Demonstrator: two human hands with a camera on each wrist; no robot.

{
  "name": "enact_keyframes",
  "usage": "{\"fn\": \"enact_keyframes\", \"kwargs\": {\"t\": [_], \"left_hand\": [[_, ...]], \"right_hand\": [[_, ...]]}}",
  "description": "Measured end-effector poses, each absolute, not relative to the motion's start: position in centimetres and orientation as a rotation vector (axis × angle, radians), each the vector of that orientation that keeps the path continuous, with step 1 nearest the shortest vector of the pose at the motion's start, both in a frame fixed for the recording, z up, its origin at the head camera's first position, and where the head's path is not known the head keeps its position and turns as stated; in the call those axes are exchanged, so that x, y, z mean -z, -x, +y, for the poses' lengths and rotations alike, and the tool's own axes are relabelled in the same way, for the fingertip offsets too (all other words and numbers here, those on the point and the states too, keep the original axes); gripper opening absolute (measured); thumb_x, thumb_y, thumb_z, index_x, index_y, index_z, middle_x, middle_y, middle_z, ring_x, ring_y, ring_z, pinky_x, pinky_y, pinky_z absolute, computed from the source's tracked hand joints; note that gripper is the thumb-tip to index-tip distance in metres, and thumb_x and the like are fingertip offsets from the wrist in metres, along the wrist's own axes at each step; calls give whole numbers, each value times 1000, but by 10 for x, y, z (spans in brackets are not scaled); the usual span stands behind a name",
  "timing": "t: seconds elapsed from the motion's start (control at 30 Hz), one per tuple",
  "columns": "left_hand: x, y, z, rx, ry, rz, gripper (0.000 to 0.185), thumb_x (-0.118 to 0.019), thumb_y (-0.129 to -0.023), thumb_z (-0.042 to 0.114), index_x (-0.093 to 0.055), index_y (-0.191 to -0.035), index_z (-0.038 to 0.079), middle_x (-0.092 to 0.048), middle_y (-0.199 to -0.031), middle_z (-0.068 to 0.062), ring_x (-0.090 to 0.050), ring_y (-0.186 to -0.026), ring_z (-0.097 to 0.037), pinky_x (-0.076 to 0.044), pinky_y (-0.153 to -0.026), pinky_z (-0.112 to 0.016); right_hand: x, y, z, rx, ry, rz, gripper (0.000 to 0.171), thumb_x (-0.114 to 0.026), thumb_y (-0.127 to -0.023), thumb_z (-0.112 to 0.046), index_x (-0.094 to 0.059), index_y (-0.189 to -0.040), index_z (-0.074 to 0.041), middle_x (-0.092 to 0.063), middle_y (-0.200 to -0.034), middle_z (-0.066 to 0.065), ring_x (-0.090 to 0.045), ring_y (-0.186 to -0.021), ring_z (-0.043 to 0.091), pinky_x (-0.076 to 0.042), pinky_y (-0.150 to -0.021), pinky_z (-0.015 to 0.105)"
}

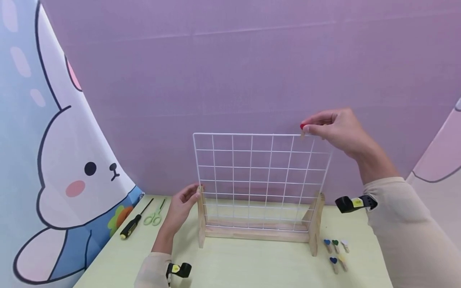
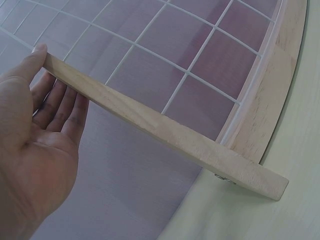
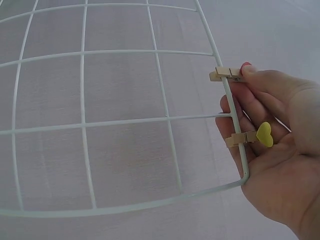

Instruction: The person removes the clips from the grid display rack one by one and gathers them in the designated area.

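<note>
A white wire grid (image 1: pixel 252 172) stands upright in a wooden stand (image 1: pixel 255 234) on a pale green table (image 1: pixel 252 268). My right hand (image 1: pixel 306 127) pinches a small wooden clothespin with a red heart (image 3: pixel 227 75) on the grid's top wire near the right corner. A second clothespin with a yellow heart (image 3: pixel 264 135) is clipped on the same wire by my palm. My left hand (image 1: pixel 192 194) rests at the stand's left upright (image 2: pixel 165 132), thumb on its top end, with the fingers (image 2: pixel 62 102) straight alongside it.
Several loose heart clothespins (image 1: pixel 335 250) lie on the table right of the stand's right foot. A black-handled screwdriver (image 1: pixel 135 224) and green scissors (image 1: pixel 155 216) lie at the left. A purple backdrop hangs close behind the grid.
</note>
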State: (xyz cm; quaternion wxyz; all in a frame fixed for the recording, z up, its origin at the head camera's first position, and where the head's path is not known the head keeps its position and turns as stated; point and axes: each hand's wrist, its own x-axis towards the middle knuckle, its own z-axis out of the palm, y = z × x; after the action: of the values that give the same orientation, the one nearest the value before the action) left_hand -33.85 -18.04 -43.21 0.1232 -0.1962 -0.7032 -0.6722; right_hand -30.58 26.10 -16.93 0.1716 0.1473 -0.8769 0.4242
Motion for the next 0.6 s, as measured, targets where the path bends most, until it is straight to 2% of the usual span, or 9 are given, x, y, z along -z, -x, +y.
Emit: {"fn": "enact_keyframes", "kwargs": {"t": [0.23,0.43,0.5,0.6], "left_hand": [[432,340,-178,1957,551,-2062,42,-66,-102,18,-59,-140,0,-72,-130,-5,-67,-116,0,-54,-100,-16],[429,341,-178,1949,546,-2059,42,-66,-102,17,-59,-140,-1,-69,-134,-15,-67,-115,0,-54,-99,-16],[429,340,-178,1951,550,-2058,43,-66,-102,17,-59,-140,-1,-70,-134,-14,-67,-115,0,-54,-99,-15],[430,340,-179,1960,559,-2058,43,-66,-102,18,-58,-140,-1,-73,-129,0,-66,-116,1,-53,-100,-15]], "right_hand": [[163,299,264,-1257,-458,-2385,23,-77,-94,-26,-80,-112,-12,-78,-90,-18,-68,-82,8,-56,-67,21],[156,291,273,-1303,-475,-2306,28,-79,-92,-24,-78,-116,-8,-79,-90,-16,-70,-85,3,-53,-76,13],[155,289,277,-1331,-466,-2279,28,-80,-92,-24,-79,-115,-8,-79,-88,-17,-71,-88,1,-50,-81,11],[154,287,283,-1409,-491,-2228,25,-80,-92,-17,-79,-114,-6,-80,-88,-14,-72,-90,1,-50,-84,10]]}}
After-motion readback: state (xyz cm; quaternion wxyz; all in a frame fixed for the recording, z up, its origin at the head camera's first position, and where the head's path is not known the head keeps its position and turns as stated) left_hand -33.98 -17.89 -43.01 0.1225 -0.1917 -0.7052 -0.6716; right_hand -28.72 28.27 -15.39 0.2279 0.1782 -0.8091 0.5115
